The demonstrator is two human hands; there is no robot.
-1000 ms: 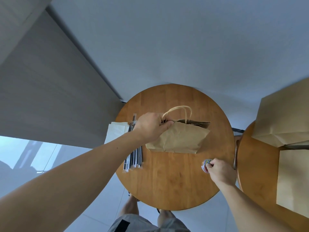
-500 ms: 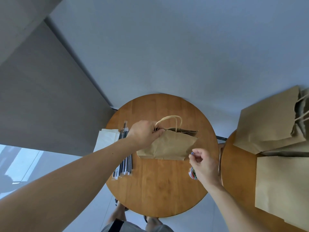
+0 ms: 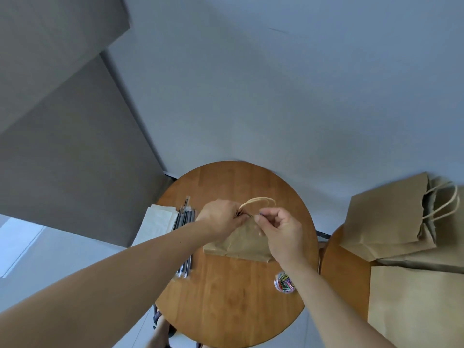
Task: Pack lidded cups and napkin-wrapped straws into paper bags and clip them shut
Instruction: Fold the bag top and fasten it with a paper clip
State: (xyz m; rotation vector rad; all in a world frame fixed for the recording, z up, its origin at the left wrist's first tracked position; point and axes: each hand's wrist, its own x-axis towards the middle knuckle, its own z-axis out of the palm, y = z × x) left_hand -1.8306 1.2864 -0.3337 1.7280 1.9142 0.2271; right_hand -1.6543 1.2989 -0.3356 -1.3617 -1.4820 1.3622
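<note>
Head camera, looking down: a person's two bare forearms reach over a round wooden table (image 3: 226, 310). The left hand (image 3: 221, 217) has its fingers curled, pinching the folded top edge of a brown paper bag (image 3: 241, 244). The bag stands on the table directly under both hands, and its twisted paper handles (image 3: 258, 200) arch up just beyond the fingertips. The right hand (image 3: 281, 229) is close beside the left, almost touching it at the bag's top edge. Its thumb and forefinger pinch a small bluish object (image 3: 261, 213), too small to make out clearly, and its other fingers are loosely curled.

Below the right wrist sits a small clear tub of coloured paper clips (image 3: 283, 283). Beside the left forearm, on its outer side, lies a row of dark wrapped straws (image 3: 185, 222), and past them a stack of pale napkins (image 3: 158, 222) overhangs the table's edge.

Well to the right of the right hand, a second wooden table (image 3: 344, 270) holds more brown paper bags (image 3: 386, 222), one of them lying flat
</note>
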